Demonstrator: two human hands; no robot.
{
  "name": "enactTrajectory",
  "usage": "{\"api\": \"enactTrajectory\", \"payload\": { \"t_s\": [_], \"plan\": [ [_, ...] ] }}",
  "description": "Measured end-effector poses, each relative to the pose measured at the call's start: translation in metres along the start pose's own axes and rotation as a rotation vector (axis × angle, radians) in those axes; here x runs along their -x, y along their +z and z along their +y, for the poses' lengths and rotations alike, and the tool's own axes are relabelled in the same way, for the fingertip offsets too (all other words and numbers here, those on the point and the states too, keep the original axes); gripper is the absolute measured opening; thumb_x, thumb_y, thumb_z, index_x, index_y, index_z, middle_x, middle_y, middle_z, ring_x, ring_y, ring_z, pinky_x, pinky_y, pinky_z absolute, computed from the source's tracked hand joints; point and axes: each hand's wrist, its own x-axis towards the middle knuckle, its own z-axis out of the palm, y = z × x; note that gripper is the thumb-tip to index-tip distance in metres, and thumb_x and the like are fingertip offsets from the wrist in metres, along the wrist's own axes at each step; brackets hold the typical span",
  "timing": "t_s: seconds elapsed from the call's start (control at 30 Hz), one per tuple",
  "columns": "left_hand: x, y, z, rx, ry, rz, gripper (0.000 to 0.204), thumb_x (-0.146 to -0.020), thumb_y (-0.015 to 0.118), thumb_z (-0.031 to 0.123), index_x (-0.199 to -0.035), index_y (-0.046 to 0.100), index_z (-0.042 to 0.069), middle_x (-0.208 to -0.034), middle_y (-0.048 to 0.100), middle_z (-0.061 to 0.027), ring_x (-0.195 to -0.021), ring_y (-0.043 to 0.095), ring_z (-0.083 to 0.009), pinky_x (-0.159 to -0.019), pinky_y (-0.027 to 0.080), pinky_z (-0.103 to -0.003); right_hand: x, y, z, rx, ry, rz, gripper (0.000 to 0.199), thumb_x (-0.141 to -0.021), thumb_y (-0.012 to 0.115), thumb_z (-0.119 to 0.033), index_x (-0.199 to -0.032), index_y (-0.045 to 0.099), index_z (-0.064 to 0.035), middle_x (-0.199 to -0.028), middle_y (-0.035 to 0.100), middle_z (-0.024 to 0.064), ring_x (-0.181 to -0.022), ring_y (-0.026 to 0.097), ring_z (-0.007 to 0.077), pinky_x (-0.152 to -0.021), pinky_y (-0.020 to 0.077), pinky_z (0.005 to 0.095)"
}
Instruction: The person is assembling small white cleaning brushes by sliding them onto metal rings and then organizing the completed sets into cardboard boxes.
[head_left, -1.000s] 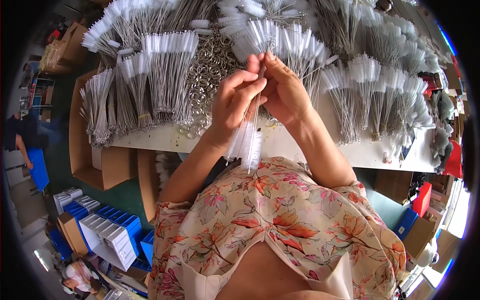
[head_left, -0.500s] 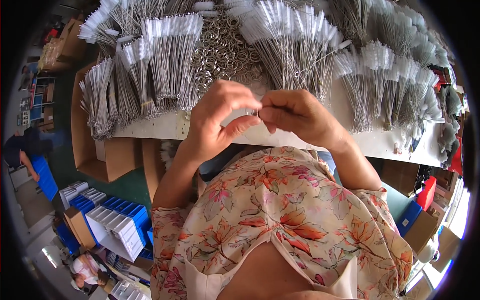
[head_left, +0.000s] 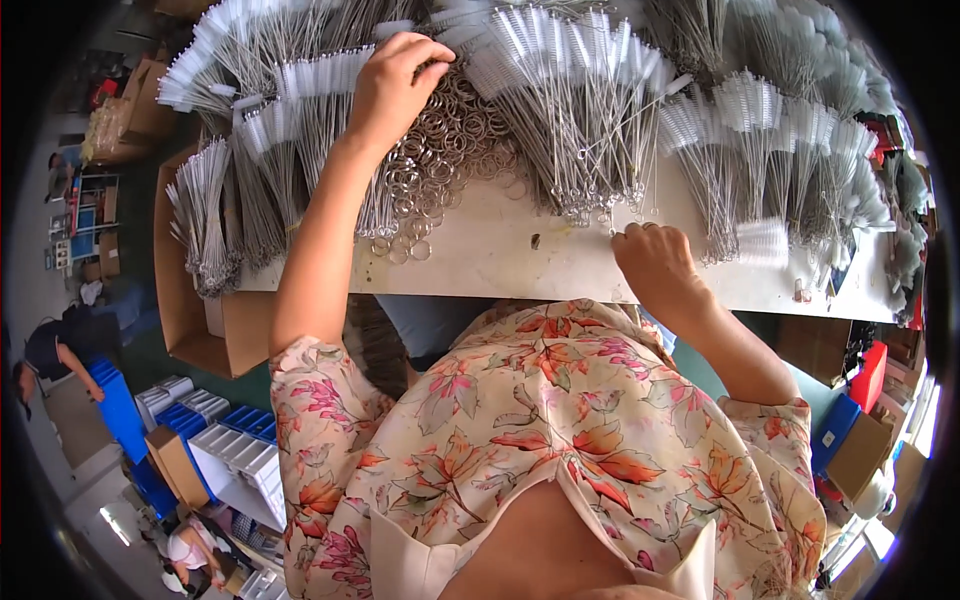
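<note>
My left hand (head_left: 398, 88) is stretched out over the far end of a heap of metal split rings (head_left: 450, 130). Its thumb and fingertips are drawn together, and anything between them is too small to make out. At the table's front, my right hand (head_left: 658, 265) is closed, with a small wire loop peeking out left of its fingertips. In line with that hand, a white brush head (head_left: 763, 243) lies sideways to the right; the hand covers the stretch between. Beyond the right hand stands a thick bundle of wire-handled brushes (head_left: 590, 120), loops toward me.
More brush bundles (head_left: 300, 130) crowd the table's left, and others (head_left: 765, 150) its right. The white table (head_left: 470, 260) has its edge close to my body. An open cardboard box (head_left: 225, 340) is at the left, beside blue and white bins (head_left: 235, 455). A person (head_left: 60, 355) carries a blue bin.
My hands were together in front of my chest and have parted. The left reached forward to the rings; the right moved right and down. A sideways brush head now shows at the right.
</note>
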Motion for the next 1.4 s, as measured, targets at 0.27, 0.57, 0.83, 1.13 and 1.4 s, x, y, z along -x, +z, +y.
{"api": "enactTrajectory", "payload": {
  "t_s": [0.27, 0.57, 0.83, 1.13, 1.4],
  "plan": [
    [-0.001, 0.013, -0.01, -0.288, 0.171, 0.073, 0.012, -0.065, 0.073, 0.013, -0.07, 0.065, 0.006, -0.077, 0.058, -0.0043, -0.075, 0.056, -0.0227, -0.067, 0.046, -0.033, 0.0, -0.032, 0.009, -0.435, 0.129, 0.153, 0.008, -0.079, 0.06, -0.012, -0.078, 0.063, -0.0053, -0.071, 0.062, 0.0076, -0.063, 0.059, 0.0276, -0.056, 0.0463, 0.0361],
    [0.032, -0.01, -0.004, -0.239, -0.261, 0.125, 0.012, -0.074, 0.068, 0.017, -0.077, 0.063, 0.006, -0.067, 0.059, -0.0087, -0.061, 0.058, -0.0236, -0.056, 0.045, -0.031, -0.05, -0.079, -0.01, -1.015, -0.063, 0.476, 0.007, -0.079, 0.06, -0.001, -0.083, 0.06, 0.0039, -0.068, 0.059, 0.0096, -0.059, 0.056, 0.0138, -0.053, 0.0442, 0.0255],
    [0.037, -0.014, 0.026, -0.116, -0.196, 0.096, 0.013, -0.074, 0.068, 0.012, -0.085, 0.065, 0.006, -0.074, 0.06, -0.0056, -0.068, 0.058, -0.0185, -0.062, 0.046, -0.031, -0.042, -0.06, -0.021, -1.065, -0.018, 0.403, 0.008, -0.079, 0.06, -0.01, -0.078, 0.061, -0.0015, -0.068, 0.059, 0.0116, -0.058, 0.058, 0.0271, -0.053, 0.0452, 0.0332],
    [0.063, 0.013, 0.042, -0.234, 0.059, -0.178, 0.014, -0.066, 0.071, 0.008, -0.078, 0.065, 0.006, -0.073, 0.057, -0.0037, -0.072, 0.053, -0.0192, -0.065, 0.044, -0.031, -0.036, -0.054, -0.021, -1.046, -0.041, 0.355, 0.007, -0.079, 0.06, -0.007, -0.08, 0.061, 0.0, -0.065, 0.058, 0.0097, -0.057, 0.056, 0.0204, -0.052, 0.0439, 0.0302],
    [0.045, -0.015, 0.098, 0.761, -0.594, 0.173, 0.014, -0.085, 0.059, 0.012, -0.088, 0.062, -0.001, -0.075, 0.061, -0.0046, -0.062, 0.054, -0.0089, -0.058, 0.045, -0.021, -0.048, -0.069, -0.015, -1.089, -0.021, 0.412, 0.008, -0.082, 0.059, -0.006, -0.085, 0.062, 0.0013, -0.081, 0.058, 0.0068, -0.061, 0.052, 0.0093, -0.051, 0.0414, 0.0226]
  ]
}}
